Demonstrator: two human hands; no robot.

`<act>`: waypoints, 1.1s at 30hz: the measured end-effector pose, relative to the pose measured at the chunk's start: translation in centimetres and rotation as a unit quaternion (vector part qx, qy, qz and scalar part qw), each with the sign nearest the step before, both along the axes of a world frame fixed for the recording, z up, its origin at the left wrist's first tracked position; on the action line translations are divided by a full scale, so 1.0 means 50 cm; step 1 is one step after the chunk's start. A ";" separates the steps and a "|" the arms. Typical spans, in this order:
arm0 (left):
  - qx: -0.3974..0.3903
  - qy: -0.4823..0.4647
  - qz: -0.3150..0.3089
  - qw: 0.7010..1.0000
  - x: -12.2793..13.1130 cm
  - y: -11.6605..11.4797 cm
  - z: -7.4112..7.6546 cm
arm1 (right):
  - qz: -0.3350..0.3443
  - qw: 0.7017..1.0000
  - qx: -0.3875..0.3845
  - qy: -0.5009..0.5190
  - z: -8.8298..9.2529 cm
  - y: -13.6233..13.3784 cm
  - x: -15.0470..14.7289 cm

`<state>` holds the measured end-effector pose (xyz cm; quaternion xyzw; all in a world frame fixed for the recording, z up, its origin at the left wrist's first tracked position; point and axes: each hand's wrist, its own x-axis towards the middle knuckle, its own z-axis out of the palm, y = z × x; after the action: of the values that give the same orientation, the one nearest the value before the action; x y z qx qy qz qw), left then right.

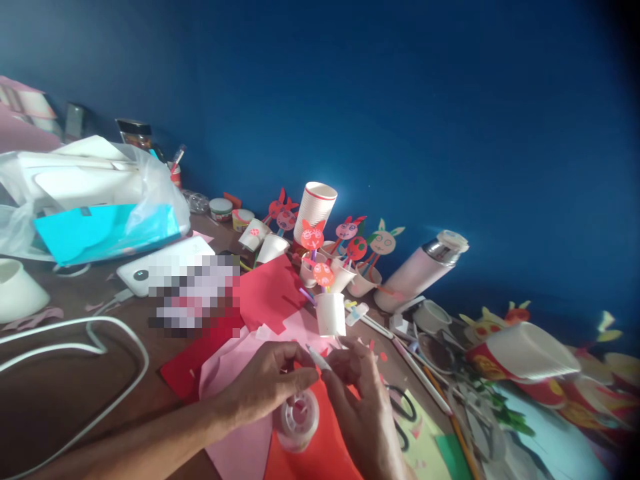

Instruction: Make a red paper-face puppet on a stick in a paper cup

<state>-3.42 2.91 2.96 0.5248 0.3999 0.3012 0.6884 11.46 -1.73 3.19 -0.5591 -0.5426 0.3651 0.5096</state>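
Note:
My left hand [273, 380] and my right hand [357, 387] meet over sheets of red paper [265, 293] and pink paper [235, 373] on the brown table [60, 400]. Both hands are pinched on a small white stick-like piece [319, 359] held between them. Just below my left fingers lies a clear roll of tape [297, 420]. A white paper cup [331, 313] stands just beyond my fingertips, with a red round face on a straw above it.
Several paper cups with animal faces on straws [350, 253] and a cup stack [315, 210] stand at the blue wall. A pink flask [420, 270] lies right of them. Black scissors [400, 410], pencils, a white cable [100, 340], a bagged printer [85, 193] surround me.

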 end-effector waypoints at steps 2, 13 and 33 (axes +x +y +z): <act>-0.011 -0.009 0.028 1.000 0.003 -0.001 0.004 | 0.011 1.000 0.003 0.003 -0.003 -0.004 -0.007; -0.162 -0.226 0.025 0.960 -0.005 0.009 -0.013 | 0.056 0.996 0.040 0.062 -0.008 0.030 0.053; -0.124 -0.130 0.105 0.978 0.004 0.012 -0.025 | -0.060 0.982 0.123 -0.129 0.013 -0.007 0.050</act>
<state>-3.20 3.52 1.71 0.3469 0.3944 0.3855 0.7586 13.97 -2.09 3.85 -0.5665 -0.6100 0.1891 0.5208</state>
